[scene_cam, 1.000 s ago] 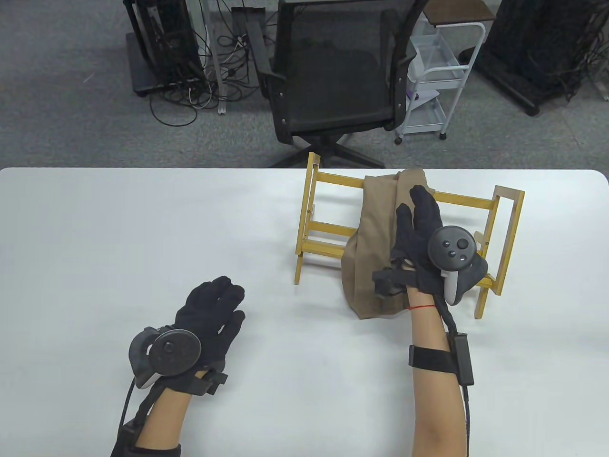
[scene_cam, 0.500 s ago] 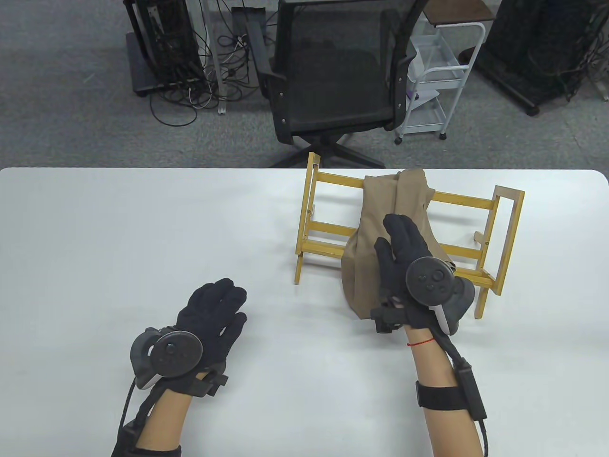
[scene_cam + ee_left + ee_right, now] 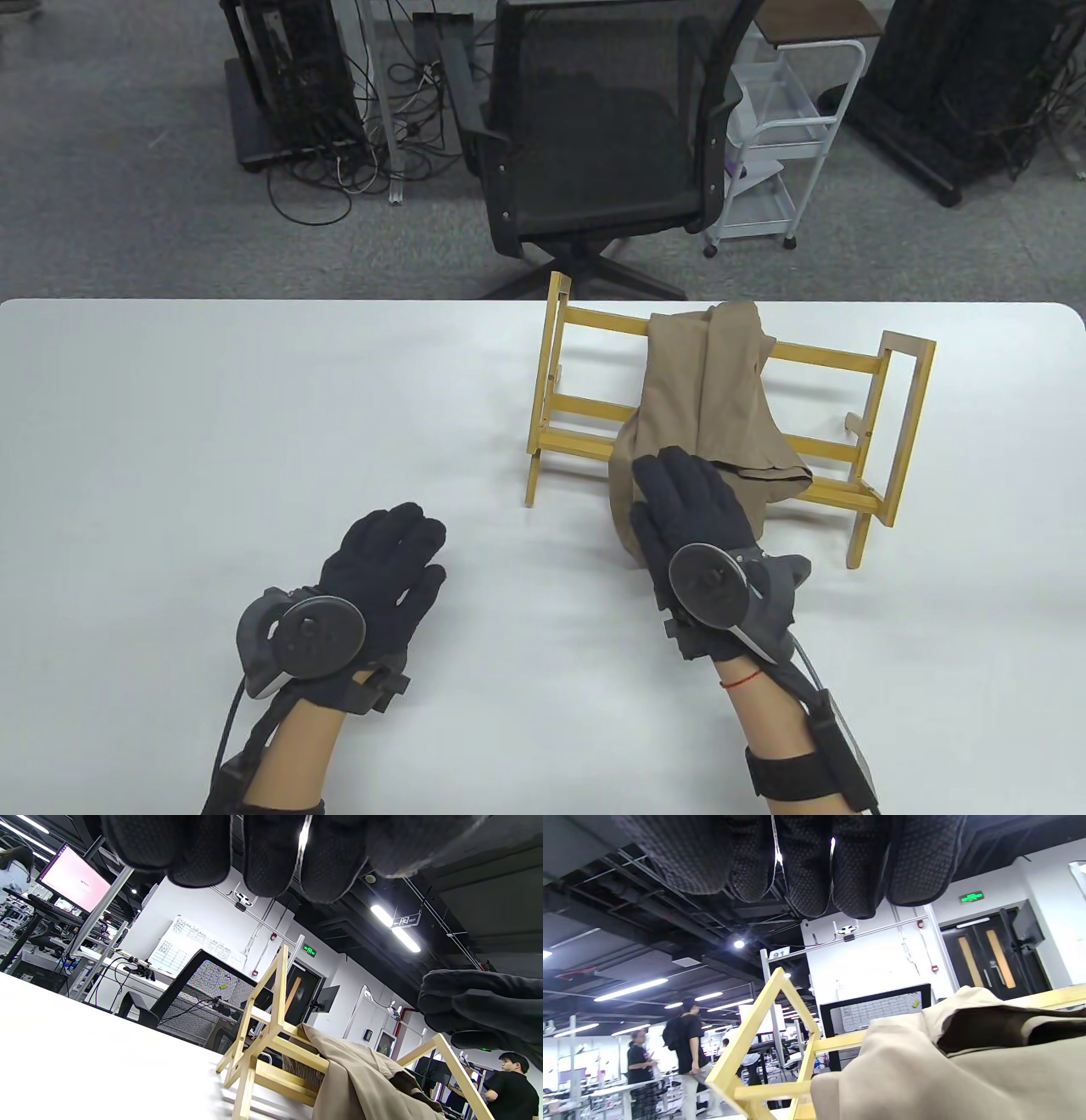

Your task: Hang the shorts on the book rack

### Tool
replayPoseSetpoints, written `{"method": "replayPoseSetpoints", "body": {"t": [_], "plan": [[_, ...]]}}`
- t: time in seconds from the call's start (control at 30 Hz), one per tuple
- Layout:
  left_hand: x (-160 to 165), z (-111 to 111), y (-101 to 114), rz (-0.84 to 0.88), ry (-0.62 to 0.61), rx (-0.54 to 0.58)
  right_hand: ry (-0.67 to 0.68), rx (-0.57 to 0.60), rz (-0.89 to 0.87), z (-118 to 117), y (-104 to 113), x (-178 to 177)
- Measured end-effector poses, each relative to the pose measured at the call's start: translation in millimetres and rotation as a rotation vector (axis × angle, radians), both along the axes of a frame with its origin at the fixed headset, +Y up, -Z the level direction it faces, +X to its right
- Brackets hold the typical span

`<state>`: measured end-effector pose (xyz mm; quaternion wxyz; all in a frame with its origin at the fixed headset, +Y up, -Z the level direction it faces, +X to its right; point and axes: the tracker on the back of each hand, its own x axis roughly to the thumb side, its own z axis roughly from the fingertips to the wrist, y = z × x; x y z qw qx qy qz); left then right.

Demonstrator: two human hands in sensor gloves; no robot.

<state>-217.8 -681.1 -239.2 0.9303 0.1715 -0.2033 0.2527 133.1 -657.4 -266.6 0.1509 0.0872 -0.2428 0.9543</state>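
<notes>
Tan shorts [image 3: 708, 399] hang draped over the top rail of a yellow wooden book rack [image 3: 585, 323] at the table's back right; their lower end rests on the table. They also show in the left wrist view [image 3: 365, 1077] and the right wrist view [image 3: 946, 1069]. My right hand [image 3: 683, 509] is flat and open, palm down, just in front of the shorts' lower edge, holding nothing. My left hand [image 3: 386, 552] is open, palm down, over the table well left of the rack, holding nothing.
The white table [image 3: 212, 407] stretches left of the rack. Beyond its far edge stand a black office chair [image 3: 594, 127] and a white cart [image 3: 780, 127].
My right hand has drawn back from high on the shorts toward me, down to the table edge of the fabric. The left hand has barely shifted.
</notes>
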Motion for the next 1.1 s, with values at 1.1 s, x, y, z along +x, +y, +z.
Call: {"method": "replayPoseSetpoints", "body": {"t": [1.1], "plan": [[9.3, 5.5, -6.7, -0.033, -0.020, -0.050, 0.223, -0.118, 0.162, 38.6, -50.0, -42.9]]}}
